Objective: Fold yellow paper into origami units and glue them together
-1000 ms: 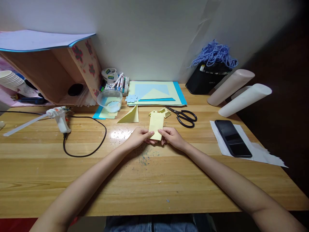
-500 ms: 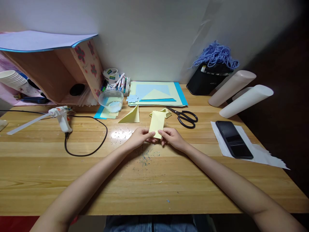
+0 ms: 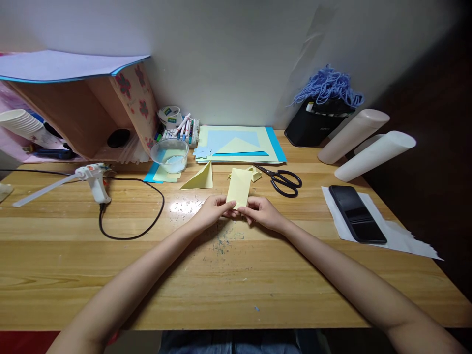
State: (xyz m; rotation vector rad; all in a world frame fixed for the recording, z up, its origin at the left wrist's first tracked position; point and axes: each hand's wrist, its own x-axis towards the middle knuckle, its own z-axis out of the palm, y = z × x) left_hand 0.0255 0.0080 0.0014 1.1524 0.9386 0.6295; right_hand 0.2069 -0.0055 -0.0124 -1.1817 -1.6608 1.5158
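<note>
"What lies closest on the worktop (image 3: 206,300)?"

"Small dark flecks (image 3: 222,241), scattered just this side of the hands."

"Are the fingers free?"

"No, both sets are occupied. The left hand (image 3: 212,212) grasps a pale yellow paper (image 3: 239,188) by its lower left corner, thumb on top and fingers beneath. The right hand (image 3: 264,214) pinches the lower edge too, its thumb close to the other one."

"So where exactly is that paper?"

"Between the two hands, its far end in front of a small folded piece (image 3: 255,174), also yellow."

"And off to the sides?"

"On the right, a dark phone (image 3: 357,214) lies on a torn white sheet (image 3: 405,238). On the left there's a white glue gun (image 3: 96,184), with its black cord (image 3: 125,239) looped toward the middle."

"Beyond the hands?"

"Black-handled scissors (image 3: 273,175) right of the folded piece, and a yellow triangle (image 3: 201,178) to its left. Farther off, a clear bowl (image 3: 158,160) and a stack of coloured sheets (image 3: 276,145)."

"At the very back?"

"Markers (image 3: 182,129) near the wall (image 3: 221,59), and a black holder (image 3: 309,125) topped with blue yarn (image 3: 328,87)."
</note>
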